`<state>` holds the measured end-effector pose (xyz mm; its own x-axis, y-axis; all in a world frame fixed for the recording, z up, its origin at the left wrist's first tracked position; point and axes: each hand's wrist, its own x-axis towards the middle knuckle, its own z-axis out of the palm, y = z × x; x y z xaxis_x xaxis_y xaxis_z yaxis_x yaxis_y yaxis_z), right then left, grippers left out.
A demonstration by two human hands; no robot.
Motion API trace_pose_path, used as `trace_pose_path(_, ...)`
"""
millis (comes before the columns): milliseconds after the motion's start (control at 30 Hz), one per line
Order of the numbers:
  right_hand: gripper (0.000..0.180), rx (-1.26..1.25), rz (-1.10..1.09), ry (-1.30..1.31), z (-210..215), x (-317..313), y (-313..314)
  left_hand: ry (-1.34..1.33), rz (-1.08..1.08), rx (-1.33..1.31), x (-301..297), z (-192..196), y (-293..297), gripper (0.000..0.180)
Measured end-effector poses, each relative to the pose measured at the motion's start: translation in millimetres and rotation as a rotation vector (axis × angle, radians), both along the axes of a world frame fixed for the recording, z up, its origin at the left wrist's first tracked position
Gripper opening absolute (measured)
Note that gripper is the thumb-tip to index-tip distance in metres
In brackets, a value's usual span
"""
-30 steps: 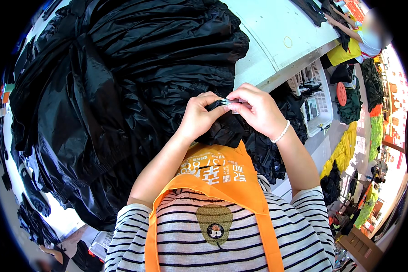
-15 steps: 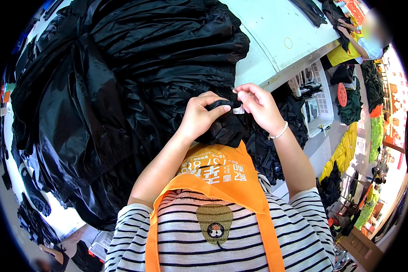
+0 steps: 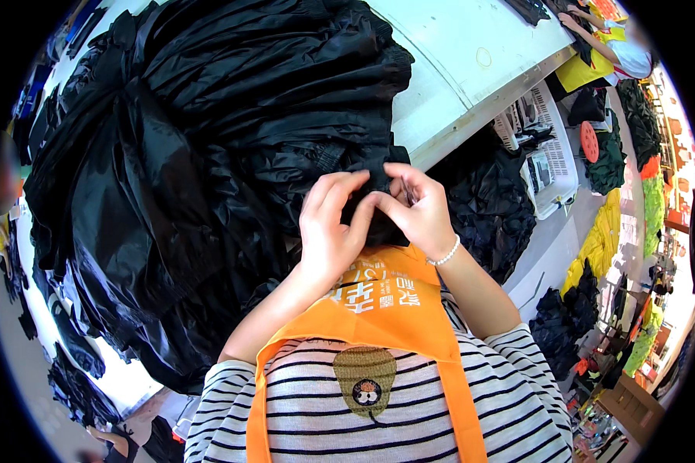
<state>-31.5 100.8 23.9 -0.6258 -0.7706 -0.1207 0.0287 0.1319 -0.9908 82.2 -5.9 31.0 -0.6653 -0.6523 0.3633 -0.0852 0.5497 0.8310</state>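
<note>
A big heap of shiny black garments (image 3: pixel 177 154) with gathered, elastic-looking edges covers the left and middle of the table. At its near right edge, close to my apron, my left hand (image 3: pixel 330 224) pinches the dark cloth of one black garment (image 3: pixel 377 179). My right hand (image 3: pixel 423 212), with a bead bracelet on the wrist, is closed on the same garment just beside it. The two thumbs almost meet. Between the fingers the held part is mostly hidden.
The pale tabletop (image 3: pixel 448 69) ends in a slanting edge at the right. Below it are a white plastic basket (image 3: pixel 560 166), dark cloth (image 3: pixel 490 208) and yellow cloth (image 3: pixel 594 243). A red round stool top (image 3: pixel 589 141) stands farther right. Another person's hands (image 3: pixel 575 23) handle dark cloth at far right.
Both hands have come closer together, the right moving left and slightly down. The small white label between them no longer shows.
</note>
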Motion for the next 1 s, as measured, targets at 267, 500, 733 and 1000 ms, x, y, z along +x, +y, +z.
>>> trace_pose_path(267, 0.048, -0.086, 0.292, -0.323, 13.6, 11.6, 3.7, -0.086, -0.164, 0.834, 7.9, -4.0, -6.8, 0.045)
trace_pose_path(500, 0.021, -0.122, -0.052, -0.216, 8.8, 19.7, -6.7, 0.119, -0.316, 1.507, 17.9, -22.9, -18.2, 0.026)
trace_pose_path(733, 0.031, -0.002, -0.019, -0.022, -10.8, 10.4, 18.2, 0.109, -0.295, 1.567, 10.1, -24.3, -12.2, 0.026)
trace_pose_path(1000, 0.02, -0.123, -0.126, -0.097, -15.2, -0.1, -4.6, -0.062, -0.333, 1.206, -0.9, -21.7, -7.8, 0.021)
